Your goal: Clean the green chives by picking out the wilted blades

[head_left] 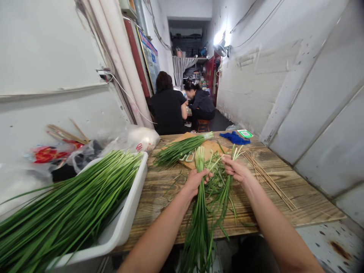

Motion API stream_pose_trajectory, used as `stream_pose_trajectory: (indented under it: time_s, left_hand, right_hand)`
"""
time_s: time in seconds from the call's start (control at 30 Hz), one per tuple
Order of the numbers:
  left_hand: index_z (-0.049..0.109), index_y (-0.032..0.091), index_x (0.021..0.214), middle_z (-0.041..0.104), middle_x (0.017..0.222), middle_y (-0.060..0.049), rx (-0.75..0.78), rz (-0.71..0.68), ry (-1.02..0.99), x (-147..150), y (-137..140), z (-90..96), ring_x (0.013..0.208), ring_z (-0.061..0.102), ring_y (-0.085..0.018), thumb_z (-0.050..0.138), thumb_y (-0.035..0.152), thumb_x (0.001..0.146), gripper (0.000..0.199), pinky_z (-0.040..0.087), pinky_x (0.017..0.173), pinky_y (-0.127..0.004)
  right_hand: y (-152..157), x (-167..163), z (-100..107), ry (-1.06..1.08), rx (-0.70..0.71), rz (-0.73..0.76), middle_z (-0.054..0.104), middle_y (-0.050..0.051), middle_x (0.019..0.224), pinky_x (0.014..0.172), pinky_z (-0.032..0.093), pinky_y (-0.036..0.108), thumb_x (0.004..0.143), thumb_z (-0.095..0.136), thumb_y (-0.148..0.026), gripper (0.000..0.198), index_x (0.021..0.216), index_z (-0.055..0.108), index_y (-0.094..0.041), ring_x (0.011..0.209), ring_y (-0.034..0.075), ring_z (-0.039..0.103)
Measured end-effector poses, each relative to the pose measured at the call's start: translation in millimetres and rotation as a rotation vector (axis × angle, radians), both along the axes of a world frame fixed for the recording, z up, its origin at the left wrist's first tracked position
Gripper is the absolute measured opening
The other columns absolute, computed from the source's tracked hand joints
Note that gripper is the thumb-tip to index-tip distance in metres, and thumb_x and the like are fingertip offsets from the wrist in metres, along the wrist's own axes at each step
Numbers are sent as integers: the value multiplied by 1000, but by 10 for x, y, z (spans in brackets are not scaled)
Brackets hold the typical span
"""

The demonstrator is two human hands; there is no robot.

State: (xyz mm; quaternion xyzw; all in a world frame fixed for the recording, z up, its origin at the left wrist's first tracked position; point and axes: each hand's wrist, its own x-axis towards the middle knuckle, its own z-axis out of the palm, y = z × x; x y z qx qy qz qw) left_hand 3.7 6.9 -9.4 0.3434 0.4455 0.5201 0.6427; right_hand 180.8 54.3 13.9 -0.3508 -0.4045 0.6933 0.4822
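Chive bunch point(200, 206) clasped in left hand point(197, 179), right hand point(235, 168) pinching thinner bunch point(225, 192), green-edged QR card point(245, 133), unreadable

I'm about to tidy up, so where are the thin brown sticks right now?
In the head view, the thin brown sticks lie on the right part of the wooden table, to the right of the right hand.

From the head of a seated or standing person, a single wide view looks forward and down across a wooden table point(157, 193). The left fingers point(208, 176) and right fingers point(229, 167) are near, just below mid-frame; forearms point(166, 223) enter from the bottom edge. Farther off, a narrow room recedes to a grey curtain point(179, 70), upper centre.
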Motion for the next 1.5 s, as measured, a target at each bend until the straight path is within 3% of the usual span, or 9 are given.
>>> stream_pose_trajectory:
  time_s: [0.23,0.4,0.57,0.67,0.83,0.93,1.07,1.23,1.5]
  left_hand:
    - [61,6,77,59,61,-2,-170,-207,-201,-61,33,28,42,44,-2,70,17,71,15,26,37,-13]
    - [57,9,73,61,59,-3,-60,-97,-67,-26,4,14,41,45,-4,71,20,70,18,28,37,-15]
    - [55,12,74,63,59,-4,23,-24,-7,2,-23,12,40,46,-5,72,23,67,22,29,37,-15]
    - [57,10,72,63,60,-4,-24,-49,-49,-14,-19,37,41,46,-5,70,20,70,17,29,36,-15]
    - [62,4,79,59,61,-4,-129,-141,-210,-66,32,44,42,44,-2,64,13,76,9,28,36,-12]
    - [62,3,81,57,61,-3,-194,-201,-315,-89,65,27,42,42,-1,60,10,79,7,27,35,-11]
    - [61,3,81,56,62,-3,-198,-187,-296,-84,67,16,41,43,-2,56,9,82,8,27,34,-11]
    - [60,4,78,58,62,-4,-158,-157,-205,-50,30,26,41,43,-2,57,10,82,7,27,34,-12]
    - [59,6,79,56,63,-2,-209,-231,-287,-73,41,14,42,41,-1,63,11,79,6,27,35,-10]
  right_hand:
    - [-31,-67,-11,-196,94,-220,29,-11,36,30,13,16,60,80,-37,41,51,46,-17,31,0,19]
    - [-42,-65,-25,-302,85,-314,33,-10,38,30,13,18,59,79,-34,42,50,41,-19,30,1,22]
    - [-10,11,3,-264,49,-296,31,-11,40,30,12,17,63,77,-36,38,56,45,-18,30,1,19]
    - [-5,40,42,-259,-10,-255,37,-9,42,30,12,17,71,72,-38,28,70,57,-15,30,1,20]
    - [-45,5,77,-312,-67,-193,53,-2,54,30,12,16,77,66,-36,23,79,60,-14,30,0,22]
    - [-56,-7,70,-305,-36,-196,44,-7,48,31,11,17,75,67,-36,23,81,62,-14,30,1,19]
    - [-46,8,55,-249,79,-250,25,-14,40,32,10,18,61,77,-32,28,74,59,-16,32,2,16]
    - [-42,-7,41,-235,101,-244,25,-13,39,33,8,19,56,78,-33,36,54,45,-18,34,1,15]
    - [-35,-31,27,-244,105,-295,27,-12,41,33,11,18,56,71,-25,27,55,45,-19,34,2,17]
